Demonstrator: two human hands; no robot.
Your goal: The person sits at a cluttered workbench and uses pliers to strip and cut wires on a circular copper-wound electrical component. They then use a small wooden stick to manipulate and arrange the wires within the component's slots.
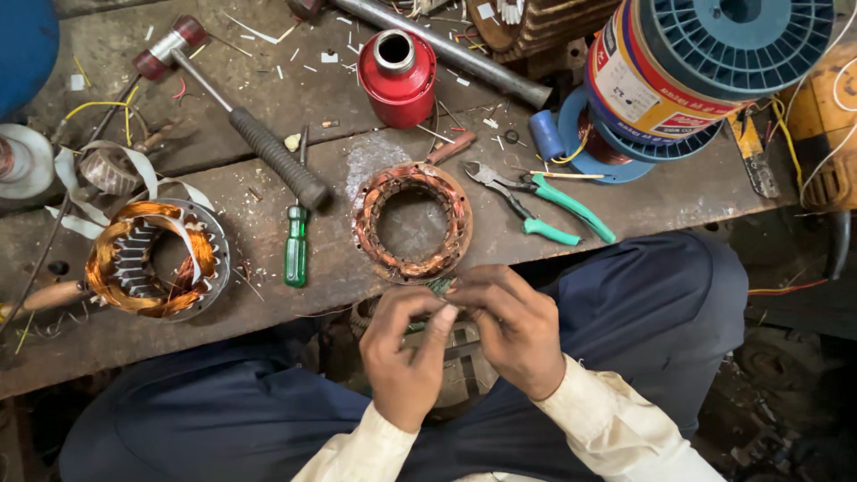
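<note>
Head view: both hands, left [406, 344] and right [509, 326], pinch thin, springy wire [439, 286] just below the heavy copper ring [412, 223]; grip wire near its end.

A: What's the setting?
B: Worn wooden workbench [223, 312], dark planks, gaps between boards, scattered wire offcuts and white scraps.
A: Floor?
B: Dark, grimy floor [786, 393] at lower right, littered with bits; detail hard to make out.
A: Walls, windows?
B: None in view.
A: Light?
B: Even, soft, cool; only faint shadows on the bench.
</note>
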